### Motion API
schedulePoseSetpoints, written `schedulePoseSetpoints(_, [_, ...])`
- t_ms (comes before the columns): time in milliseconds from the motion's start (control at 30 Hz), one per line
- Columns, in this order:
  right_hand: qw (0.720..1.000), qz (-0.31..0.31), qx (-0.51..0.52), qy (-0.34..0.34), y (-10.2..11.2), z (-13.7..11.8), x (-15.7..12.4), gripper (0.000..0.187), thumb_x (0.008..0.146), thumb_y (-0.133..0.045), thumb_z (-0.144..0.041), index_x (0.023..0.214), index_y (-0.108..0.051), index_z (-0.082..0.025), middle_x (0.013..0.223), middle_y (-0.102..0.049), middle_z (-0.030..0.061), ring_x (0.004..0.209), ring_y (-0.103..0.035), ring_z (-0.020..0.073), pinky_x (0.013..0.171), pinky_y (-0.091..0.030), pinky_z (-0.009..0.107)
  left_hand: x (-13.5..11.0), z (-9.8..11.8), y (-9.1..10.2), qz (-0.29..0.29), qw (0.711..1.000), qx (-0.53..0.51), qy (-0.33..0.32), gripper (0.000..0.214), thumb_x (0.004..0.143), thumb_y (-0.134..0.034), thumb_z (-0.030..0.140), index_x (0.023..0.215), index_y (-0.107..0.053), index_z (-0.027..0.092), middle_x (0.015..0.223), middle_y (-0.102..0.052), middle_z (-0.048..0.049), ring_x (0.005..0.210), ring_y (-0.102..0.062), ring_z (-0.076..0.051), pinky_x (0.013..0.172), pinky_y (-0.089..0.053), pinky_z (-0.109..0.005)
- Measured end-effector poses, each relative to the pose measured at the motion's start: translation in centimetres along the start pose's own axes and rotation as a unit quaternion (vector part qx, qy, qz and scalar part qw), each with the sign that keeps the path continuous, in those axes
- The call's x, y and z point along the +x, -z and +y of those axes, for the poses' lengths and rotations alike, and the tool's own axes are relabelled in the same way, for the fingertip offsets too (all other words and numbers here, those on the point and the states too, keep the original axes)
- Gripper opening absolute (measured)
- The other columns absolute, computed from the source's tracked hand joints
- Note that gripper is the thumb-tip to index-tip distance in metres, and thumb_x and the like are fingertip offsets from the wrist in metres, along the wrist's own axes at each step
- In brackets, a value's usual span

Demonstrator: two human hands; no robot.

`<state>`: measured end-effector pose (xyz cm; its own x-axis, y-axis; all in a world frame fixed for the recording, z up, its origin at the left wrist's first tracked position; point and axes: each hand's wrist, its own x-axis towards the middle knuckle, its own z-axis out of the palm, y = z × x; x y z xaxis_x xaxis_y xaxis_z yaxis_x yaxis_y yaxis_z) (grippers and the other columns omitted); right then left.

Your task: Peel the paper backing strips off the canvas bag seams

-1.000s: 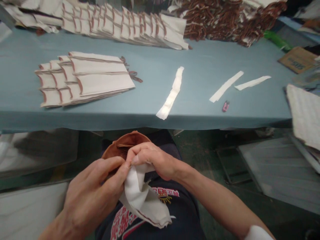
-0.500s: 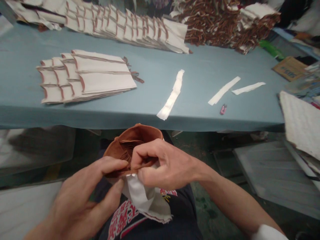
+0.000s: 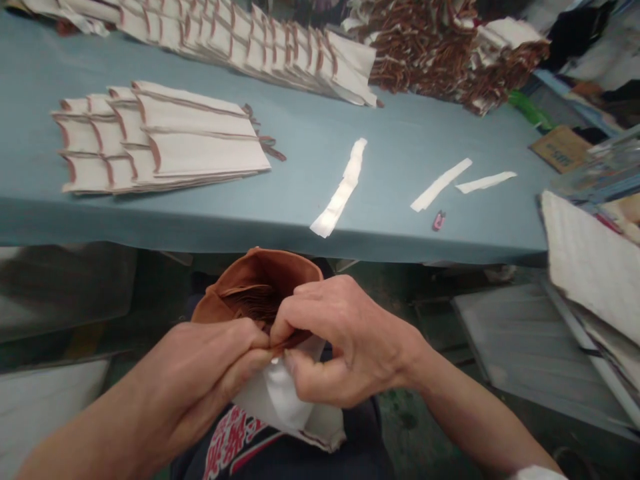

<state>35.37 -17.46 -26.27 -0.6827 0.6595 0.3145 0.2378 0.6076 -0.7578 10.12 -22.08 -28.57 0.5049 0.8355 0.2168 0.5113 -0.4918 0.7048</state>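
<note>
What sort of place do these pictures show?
Probably a textile workshop: a stack of cream, brown-edged pieces and a heap of brown and cream material lie on one long, blue-covered table.

Red, white-edged lettering [image 3: 231, 435] marks the dark garment [image 3: 363, 443], worn with a white sleeve [image 3: 538, 473].

One brown-and-white cloth piece [image 3: 287, 393], one small pink tool [image 3: 439, 221], three lots of white strips [image 3: 340, 190], two brown-edged rows [image 3: 200, 152], one brown heap [image 3: 425, 57].
</note>
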Motion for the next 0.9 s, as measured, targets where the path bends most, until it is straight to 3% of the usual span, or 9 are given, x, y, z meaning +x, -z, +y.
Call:
schedulePoseSetpoints(100, [0.983, -0.075, 0.154, -0.063, 0.6, -0.1, 0.3, 0.005, 0.083, -0.065, -0.027, 0.082, -0.064, -0.022, 0.075, -0.067, -0.0033, 0.066, -0.057, 0.013, 0.066, -0.046, 0.026, 1.1, 0.3, 0.0, -0.015, 0.997, -0.005, -0.081, 0.037, 0.116, -0.048, 0.032, 0.084, -0.068, 0.03, 0.071, -0.074, 0.0023, 0.058, -0.071, -0.018, 0.057, -0.055, -0.027])
schedulePoseSetpoints(167, [0.95, -0.131, 0.247, -0.139, 1.0, -0.3, 0.8, 0.022, 0.094, -0.062, -0.035, 0.077, -0.058, -0.023, 0.071, -0.06, -0.0039, 0.066, -0.054, 0.013, 0.063, -0.044, 0.026, 1.2, 0.5, 0.1, -0.003, 0.993, -0.007, -0.12, 0.032, 0.116, -0.048, 0.025, 0.089, -0.065, 0.03, 0.071, -0.074, 0.0033, 0.056, -0.068, -0.017, 0.056, -0.053, -0.029])
schedulePoseSetpoints(233, [0.927, -0.16, 0.279, -0.192, 1.0, -0.4, 1.2, 0.034, 0.104, -0.055, -0.037, 0.073, -0.051, -0.024, 0.067, -0.051, -0.0046, 0.063, -0.047, 0.0123, 0.059, -0.04, 0.026, 1.0, 0.5, 0.1, 0.011, 0.99, -0.015, -0.139, 0.029, 0.116, -0.047, 0.022, 0.093, -0.062, 0.031, 0.071, -0.072, 0.0045, 0.056, -0.067, -0.017, 0.057, -0.054, -0.029])
schedulePoseSetpoints(367, [0.929, -0.17, 0.293, -0.149, 0.4, 0.2, 1.0, 0.032, 0.105, -0.065, -0.039, 0.079, -0.056, -0.022, 0.07, -0.051, -0.0065, 0.061, -0.044, 0.0097, 0.058, -0.038, 0.023, 0.6, 0.5, 0.2, 0.007, 0.992, -0.027, -0.12, 0.025, 0.117, -0.045, 0.022, 0.098, -0.06, 0.03, 0.073, -0.07, 0.0058, 0.059, -0.067, -0.016, 0.06, -0.053, -0.029])
schedulePoseSetpoints(600, [0.983, -0.105, 0.149, -0.002, 0.6, 0.1, 0.2, 0.022, 0.11, -0.06, -0.027, 0.09, -0.063, -0.02, 0.084, -0.07, -0.0012, 0.075, -0.061, 0.0104, 0.071, -0.045, 0.023, 0.7, 0.8, 0.2, -0.016, 0.995, -0.084, -0.056, 0.03, 0.115, -0.046, 0.021, 0.088, -0.058, 0.027, 0.07, -0.064, 0.0065, 0.059, -0.062, -0.012, 0.063, -0.049, -0.024])
schedulePoseSetpoints(733, [0.991, -0.107, 0.075, 0.017, 0.9, -0.4, -0.2, 0.017, 0.11, -0.055, -0.022, 0.094, -0.062, -0.021, 0.088, -0.074, 0.0006, 0.079, -0.066, 0.0128, 0.075, -0.049, 0.025, 0.7, 0.5, 0.0, -0.013, 0.995, -0.089, -0.034, 0.037, 0.119, -0.047, 0.034, 0.084, -0.06, 0.027, 0.066, -0.064, 0.0072, 0.056, -0.06, -0.012, 0.062, -0.046, -0.025])
schedulePoseSetpoints(900, [0.99, -0.122, -0.061, 0.038, 1.0, -1.2, -0.7, 0.028, 0.116, -0.045, -0.026, 0.099, -0.065, -0.018, 0.09, -0.075, 0.0035, 0.08, -0.065, 0.0162, 0.073, -0.047, 0.03, 0.4, -0.1, -0.1, -0.031, 0.997, -0.025, -0.069, 0.04, 0.117, -0.049, 0.044, 0.086, -0.069, 0.028, 0.07, -0.071, 0.0037, 0.058, -0.065, -0.015, 0.06, -0.048, -0.026])
